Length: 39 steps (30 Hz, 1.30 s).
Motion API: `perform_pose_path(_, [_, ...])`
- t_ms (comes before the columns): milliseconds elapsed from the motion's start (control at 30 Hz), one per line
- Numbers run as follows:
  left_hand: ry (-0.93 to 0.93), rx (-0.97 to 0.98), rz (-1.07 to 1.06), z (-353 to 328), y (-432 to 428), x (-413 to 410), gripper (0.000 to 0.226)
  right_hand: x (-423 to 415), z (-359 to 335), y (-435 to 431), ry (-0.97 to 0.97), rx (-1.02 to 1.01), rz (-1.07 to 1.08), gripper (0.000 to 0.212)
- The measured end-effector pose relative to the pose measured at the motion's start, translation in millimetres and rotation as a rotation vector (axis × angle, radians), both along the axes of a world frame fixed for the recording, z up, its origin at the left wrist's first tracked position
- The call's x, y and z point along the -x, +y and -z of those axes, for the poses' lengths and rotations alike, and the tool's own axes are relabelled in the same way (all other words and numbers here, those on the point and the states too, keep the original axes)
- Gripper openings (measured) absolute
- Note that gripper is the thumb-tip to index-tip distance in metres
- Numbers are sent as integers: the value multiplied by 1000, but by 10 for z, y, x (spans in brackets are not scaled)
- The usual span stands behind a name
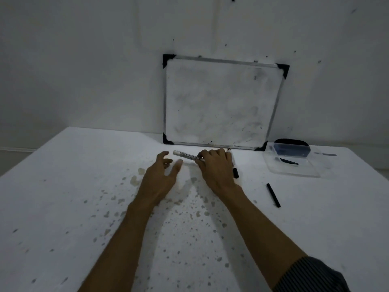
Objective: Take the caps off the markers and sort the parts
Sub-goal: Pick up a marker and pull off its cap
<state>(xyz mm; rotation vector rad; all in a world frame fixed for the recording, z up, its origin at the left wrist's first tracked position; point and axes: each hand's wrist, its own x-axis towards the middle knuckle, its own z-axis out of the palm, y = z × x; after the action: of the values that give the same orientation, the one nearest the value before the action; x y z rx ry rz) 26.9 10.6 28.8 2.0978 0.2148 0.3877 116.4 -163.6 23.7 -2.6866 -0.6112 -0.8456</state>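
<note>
1. The marker [188, 156] with the white printed body is in the right hand [214, 167], and its free end points to the left, toward the left hand.
2. The right hand is closed around the right part of this marker; the fingers [207, 154] curl over the barrel, and the end under the hand is hidden.
3. The left hand [162, 175] is open with the fingers spread, just beside the free end of the marker but not touching it. It holds nothing that I can see.
4. A second marker [234, 169], with dark ends, lies on the desk [63, 186] just behind the right hand and is partly covered by it.
5. A slim black piece [273, 195] lies alone on the desk to the right of the right hand, apart from it. I cannot tell if it is a cap or a whole pen.
6. A clear plastic tray [294, 167] stands at the far right of the desk; a dark eraser-like block [291, 149] sits at its back and a thin dark piece [288, 161] lies in it.
7. A small whiteboard [221, 102] with black corners leans on the wall behind the hands.
8. The desk is white and has many small grey spots in front of the forearms.
9. A striped sleeve [311, 275] shows on the right arm near the bottom edge.
</note>
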Motion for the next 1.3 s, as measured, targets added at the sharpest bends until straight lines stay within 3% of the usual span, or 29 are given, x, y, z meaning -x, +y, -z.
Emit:
perform_pose_path(167, [-108, 147, 139, -155, -220, 76, 29, 499, -146, -298, 176, -154, -31, 32])
perform_pose_path(267, [-149, 171, 173, -198, -348, 94, 19, 721, -226, -550, 294, -320, -87, 30])
perform_pose_path(367, [-133, 257, 226, -309, -501, 163, 17, 930, -370, -817, 500, -714, -152, 28])
perform_pose_path(500, [-71, 417, 247, -409, -741, 334, 21, 1111, -372, -1021, 780, -1399, -240, 41])
perform_pose_path(567, [13, 515, 265, -344, -877, 421, 27, 1128, -317, -1028, 877, -1610, -304, 36])
perform_pose_path(733, [106, 528, 276, -136, -994, 559, 41, 1122, -174, -838, 925, -1536, -334, 27])
perform_pose_path(867, [5, 415, 321, -75, -1036, 618, 26, 1167, -178, -706, 842, -1387, -136, 41])
perform_pose_path(1000, [-131, 89, 304, 27, -1095, 637, 21, 1189, -165, -672, 820, -1436, -84, 44])
perform_pose_path(1167, [-370, -574, 199, 86, -970, 569, 39, 1241, -210, -615, 934, -1524, -89, 40])
perform_pose_path(1233, [-395, -571, 174, 83, -936, 539, 44, 1250, -225, -601, 968, -1498, -165, 38])
perform_pose_path(1300, [-297, -378, 229, 79, -931, 537, 44, 1260, -217, -572, 981, -1457, -213, 39])
